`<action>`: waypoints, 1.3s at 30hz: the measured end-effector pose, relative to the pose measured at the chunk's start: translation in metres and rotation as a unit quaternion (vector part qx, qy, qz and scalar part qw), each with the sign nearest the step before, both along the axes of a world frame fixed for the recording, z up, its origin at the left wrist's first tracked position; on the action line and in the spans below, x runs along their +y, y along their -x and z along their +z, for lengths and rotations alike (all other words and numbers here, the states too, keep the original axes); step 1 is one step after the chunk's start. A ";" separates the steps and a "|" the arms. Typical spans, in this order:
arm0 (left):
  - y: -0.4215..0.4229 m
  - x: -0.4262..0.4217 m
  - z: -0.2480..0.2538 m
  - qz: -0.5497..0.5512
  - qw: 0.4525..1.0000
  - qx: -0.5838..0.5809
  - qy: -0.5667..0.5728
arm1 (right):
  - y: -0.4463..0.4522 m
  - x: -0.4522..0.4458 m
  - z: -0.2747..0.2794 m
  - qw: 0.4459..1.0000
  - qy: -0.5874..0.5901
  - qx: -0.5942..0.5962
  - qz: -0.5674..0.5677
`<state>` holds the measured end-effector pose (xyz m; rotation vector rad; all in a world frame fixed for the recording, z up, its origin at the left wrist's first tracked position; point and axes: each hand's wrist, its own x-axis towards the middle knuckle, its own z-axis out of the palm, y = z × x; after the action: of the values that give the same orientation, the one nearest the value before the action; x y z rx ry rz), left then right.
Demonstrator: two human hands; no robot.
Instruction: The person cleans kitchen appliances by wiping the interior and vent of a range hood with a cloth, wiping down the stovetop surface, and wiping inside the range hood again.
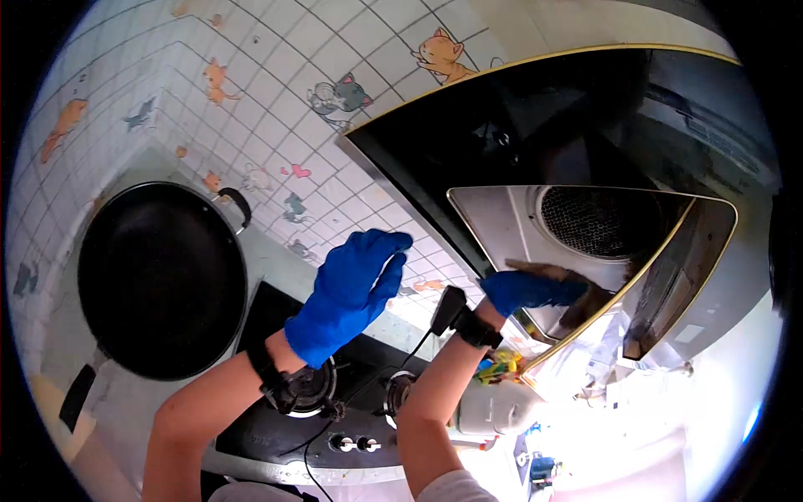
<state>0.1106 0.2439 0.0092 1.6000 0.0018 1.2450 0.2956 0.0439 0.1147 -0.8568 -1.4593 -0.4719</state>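
Note:
My left hand (347, 293), in a blue rubber glove, is raised over the gas stove (276, 431). Its fingers curve with the thumb apart, and nothing shows in them. My right hand (534, 293), gloved the same way, reaches inside the opening of the range hood (401, 163). It presses a brown, dirty-looking cloth (585, 308) against the hood's metal inner surface, below the round mesh vent (598, 219). The fingertips are partly hidden by the cloth and the shadow. Beside that hand, the hood's gold-edged flap (682, 276) hangs open.
A large black frying pan (163, 280) lies on the counter to the left, its handle toward me. A black cable (364, 386) runs across the stove from the device at my right wrist. Behind my right arm stands a pale plastic container (498, 408). Cat-print tiles (284, 92) cover the wall.

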 end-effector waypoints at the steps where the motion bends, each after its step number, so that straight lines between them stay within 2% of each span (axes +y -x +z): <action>1: 0.005 0.000 -0.005 -0.017 1.000 0.011 -0.003 | 0.000 -0.002 0.012 1.000 0.021 0.007 -0.016; 3: 0.006 -0.002 -0.016 -0.047 0.998 0.035 -0.014 | -0.003 -0.005 0.043 0.997 0.057 0.019 -0.046; 4: -0.003 -0.006 -0.022 -0.025 0.999 -0.040 0.003 | -0.006 -0.007 0.058 0.996 0.055 0.016 -0.073; 8: -0.010 -0.021 -0.031 -0.047 0.999 -0.006 -0.002 | -0.029 -0.006 0.095 0.968 0.027 0.000 -0.250; 10: -0.008 -0.031 -0.031 -0.070 0.998 0.004 0.001 | -0.048 0.002 0.103 0.932 0.029 -0.016 -0.362; 11: -0.006 -0.034 -0.032 -0.152 0.986 0.039 0.061 | -0.057 0.008 0.105 0.910 0.034 -0.029 -0.412; 13: -0.003 -0.040 -0.031 -0.150 0.985 0.081 0.040 | -0.081 0.019 0.103 0.864 0.055 -0.047 -0.499; 15: -0.009 -0.045 -0.039 -0.144 0.987 0.060 0.025 | -0.100 0.026 0.096 0.825 0.076 -0.062 -0.557; 19: -0.015 -0.054 -0.036 -0.156 0.986 0.056 0.019 | -0.117 0.029 0.086 0.785 0.091 -0.075 -0.608; 21: -0.021 -0.062 -0.038 -0.171 0.981 0.078 0.054 | -0.120 0.028 0.088 0.782 0.081 -0.072 -0.613; 23: -0.026 -0.071 -0.036 -0.160 0.985 0.020 0.060 | -0.120 0.025 0.092 0.781 0.073 -0.068 -0.616; 26: -0.029 -0.080 -0.033 -0.201 0.975 0.050 0.076 | -0.123 0.024 0.096 0.773 0.067 -0.069 -0.627; 30: -0.034 -0.086 -0.026 -0.188 0.981 0.026 0.045 | -0.127 0.027 0.080 0.734 0.097 -0.102 -0.665; 32: -0.034 -0.088 -0.025 -0.184 0.981 0.039 0.049 | -0.128 0.028 0.063 0.688 0.129 -0.155 -0.697; 34: -0.035 -0.087 -0.025 -0.178 0.981 0.051 0.052 | -0.129 0.027 0.041 0.609 0.181 -0.241 -0.734; 38: -0.034 -0.087 -0.031 -0.183 0.980 0.049 0.065 | -0.121 0.002 0.006 0.334 0.291 -0.461 -0.769; 39: -0.034 -0.087 -0.032 -0.185 0.978 0.056 0.078 | -0.111 0.001 -0.002 0.330 0.264 -0.479 -0.769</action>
<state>0.1446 0.1573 -0.0228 1.4525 -0.1203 0.8444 0.4069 0.0451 0.1130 -2.8302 -1.1679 -2.3583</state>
